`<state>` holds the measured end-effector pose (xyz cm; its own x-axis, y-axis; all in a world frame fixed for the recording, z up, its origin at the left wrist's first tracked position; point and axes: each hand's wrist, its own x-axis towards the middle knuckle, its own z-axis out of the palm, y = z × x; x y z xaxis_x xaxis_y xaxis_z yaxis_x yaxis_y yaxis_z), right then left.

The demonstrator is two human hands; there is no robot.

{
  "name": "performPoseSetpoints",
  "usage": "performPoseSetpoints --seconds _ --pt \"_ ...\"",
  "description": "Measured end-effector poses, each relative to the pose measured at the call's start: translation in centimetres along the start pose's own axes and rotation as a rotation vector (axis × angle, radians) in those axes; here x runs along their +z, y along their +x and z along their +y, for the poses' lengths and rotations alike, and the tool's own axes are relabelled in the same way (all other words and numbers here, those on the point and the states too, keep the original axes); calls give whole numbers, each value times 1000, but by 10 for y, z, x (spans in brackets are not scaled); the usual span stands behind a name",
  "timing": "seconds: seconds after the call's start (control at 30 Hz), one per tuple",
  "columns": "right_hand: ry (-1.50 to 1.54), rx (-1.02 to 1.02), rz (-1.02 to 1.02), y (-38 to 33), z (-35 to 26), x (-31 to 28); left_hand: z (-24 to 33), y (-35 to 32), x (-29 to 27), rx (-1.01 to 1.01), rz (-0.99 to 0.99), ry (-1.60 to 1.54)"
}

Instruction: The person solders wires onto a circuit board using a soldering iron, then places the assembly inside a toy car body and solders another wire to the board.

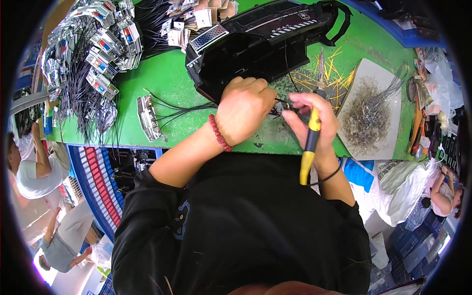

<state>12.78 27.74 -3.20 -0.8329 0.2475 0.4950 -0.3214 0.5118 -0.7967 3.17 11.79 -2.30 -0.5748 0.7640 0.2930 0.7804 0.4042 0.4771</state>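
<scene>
My right hand (317,118) holds a soldering iron (310,140) with a yellow and black handle, its metal tip pointing away over the table. The thumb and forefinger of that hand are close together beside a thin black wire and a small metal-coloured part (278,109). My left hand (246,108), closed with its back up, is on black wires (184,109); its fingertips are hidden. These wires run from a silvery light module (148,118) at the left. Just beyond both hands lies a black plastic toy body shell (236,56), its hollow side toward me.
A heap of silvery modules with black wires (101,54) covers the table's left. Yellow sticks (334,69) lie near the iron's tip. A grey board (368,118) at the right carries solder crumbs and fine wires. Other people (42,169) are at the far left and right.
</scene>
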Motion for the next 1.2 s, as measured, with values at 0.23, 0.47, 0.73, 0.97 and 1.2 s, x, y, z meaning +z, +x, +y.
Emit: performPoseSetpoints --seconds 0.23,0.47,0.73,0.97,1.2 --pt "-96 -96 20 2 7 2 1 0 1 -2 132 -230" --pt "108 105 -59 -3 13 1 2 -3 0 -21 95 -320" --pt "96 -6 -149 3 10 -7 0 -2 -3 -43 61 -477" --pt "178 87 -265 3 9 -12 -5 -3 -7 21 -51 -466" --pt "386 247 -241 1 13 -11 -4 0 -9 38 -52 -529"
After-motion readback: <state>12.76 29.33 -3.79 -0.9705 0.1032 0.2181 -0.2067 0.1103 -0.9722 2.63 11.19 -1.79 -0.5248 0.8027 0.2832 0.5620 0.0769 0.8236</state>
